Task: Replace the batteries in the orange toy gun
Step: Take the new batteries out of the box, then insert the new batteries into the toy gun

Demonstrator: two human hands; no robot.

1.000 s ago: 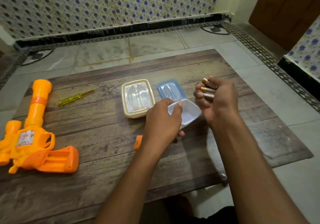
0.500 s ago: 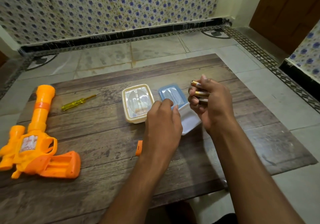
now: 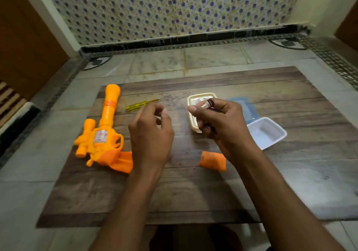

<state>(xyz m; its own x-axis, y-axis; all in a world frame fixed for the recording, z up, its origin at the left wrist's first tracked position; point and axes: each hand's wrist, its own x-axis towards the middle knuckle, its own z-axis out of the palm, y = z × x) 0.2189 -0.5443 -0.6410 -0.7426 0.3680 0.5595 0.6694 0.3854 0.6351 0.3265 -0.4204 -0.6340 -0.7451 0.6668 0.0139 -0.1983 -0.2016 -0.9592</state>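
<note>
1 orange toy gun [image 3: 102,134] lies beside left hand [image 3: 151,134]; right hand [image 3: 222,126] grips batteries [image 3: 208,103].

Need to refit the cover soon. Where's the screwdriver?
Head view: the yellow screwdriver lies on the wooden board, left of centre, between the barrel of the orange toy gun and the left hand.

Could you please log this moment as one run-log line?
right hand: grips batteries | left hand: loosely curled, empty | orange toy gun: on table | orange cover: off, on table

Toy gun [image 3: 105,132] left on mat [image 3: 193,192]; screwdriver [image 3: 142,103] beside its barrel; tub [image 3: 266,132] right.
</note>
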